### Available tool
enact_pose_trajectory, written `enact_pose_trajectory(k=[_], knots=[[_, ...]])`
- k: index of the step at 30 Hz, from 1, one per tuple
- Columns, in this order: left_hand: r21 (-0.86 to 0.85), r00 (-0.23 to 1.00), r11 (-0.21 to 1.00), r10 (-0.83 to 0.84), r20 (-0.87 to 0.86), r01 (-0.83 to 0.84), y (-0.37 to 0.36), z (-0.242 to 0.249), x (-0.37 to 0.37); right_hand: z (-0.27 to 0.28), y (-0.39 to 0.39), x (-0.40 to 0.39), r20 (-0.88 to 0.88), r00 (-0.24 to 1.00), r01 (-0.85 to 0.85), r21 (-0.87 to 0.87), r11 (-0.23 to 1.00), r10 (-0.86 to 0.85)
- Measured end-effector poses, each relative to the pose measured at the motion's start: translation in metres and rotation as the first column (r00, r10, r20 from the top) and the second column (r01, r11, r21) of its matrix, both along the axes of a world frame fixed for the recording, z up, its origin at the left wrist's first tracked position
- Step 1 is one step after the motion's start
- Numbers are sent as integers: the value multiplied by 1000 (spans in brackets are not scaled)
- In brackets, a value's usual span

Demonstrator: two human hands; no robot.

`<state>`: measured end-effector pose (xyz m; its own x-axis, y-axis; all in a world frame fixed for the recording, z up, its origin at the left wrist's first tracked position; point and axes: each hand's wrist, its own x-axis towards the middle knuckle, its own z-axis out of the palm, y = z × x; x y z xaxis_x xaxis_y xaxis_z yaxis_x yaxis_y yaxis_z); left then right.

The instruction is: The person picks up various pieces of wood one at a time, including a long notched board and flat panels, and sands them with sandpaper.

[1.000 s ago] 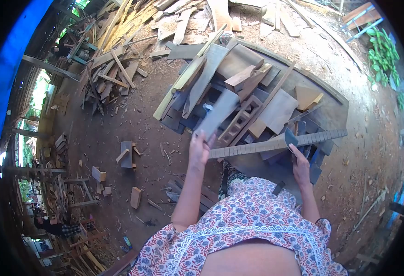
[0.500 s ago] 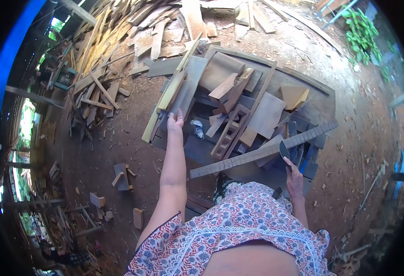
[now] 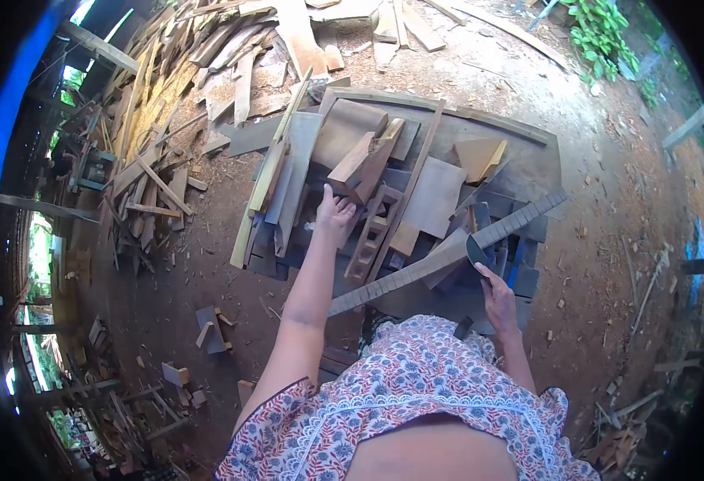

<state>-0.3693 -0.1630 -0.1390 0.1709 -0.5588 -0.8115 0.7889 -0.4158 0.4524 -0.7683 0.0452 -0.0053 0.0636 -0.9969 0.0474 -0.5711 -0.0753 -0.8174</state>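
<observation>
My right hand (image 3: 498,301) grips a dark, flat blade-like piece with a rounded end (image 3: 475,252). That piece overlaps a long wooden strip marked with evenly spaced cross lines (image 3: 400,279), which lies slantwise over the near side of the work table (image 3: 540,172). Reaching over the table, my left hand (image 3: 336,212) is open, its fingers apart and nothing seen in them. Its fingertips are right at the near end of an angled wooden piece (image 3: 352,160). To the right of this hand is a wooden frame with square openings (image 3: 374,232).
Long boards (image 3: 296,164) lie along the table's left side, with a flat panel (image 3: 434,196) and a wedge-shaped wooden piece (image 3: 480,158) to the right. Scrap wood (image 3: 240,48) is heaped beyond the table. Small blocks (image 3: 176,374) lie on the ground at left.
My left hand has moved right, from the long boards to the angled wooden piece. My right hand keeps hold of the dark piece. The whole view has shifted slightly.
</observation>
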Motion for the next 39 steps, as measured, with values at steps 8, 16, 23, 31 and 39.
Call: enact_pose_trajectory(k=[8,16,23,31,39], knots=[[275,929,938,-279,245,209,-35,39,-22,-15,35,-27,11,983,181,151,972,-185],[-321,643,833,-54,764,451,20,141,-59,-22,23,-57,-6,993,120,8,993,-120],[-237,452,629,-205,868,740,170,186,-125,-9,-6,-64,4,991,136,-43,990,-136],[-55,267,633,-245,932,772,221,179,-160,57,-26,11,171,940,-275,-142,951,297],[-54,262,619,-250,932,784,240,157,-152,8,-44,30,-17,905,-423,-159,892,426]])
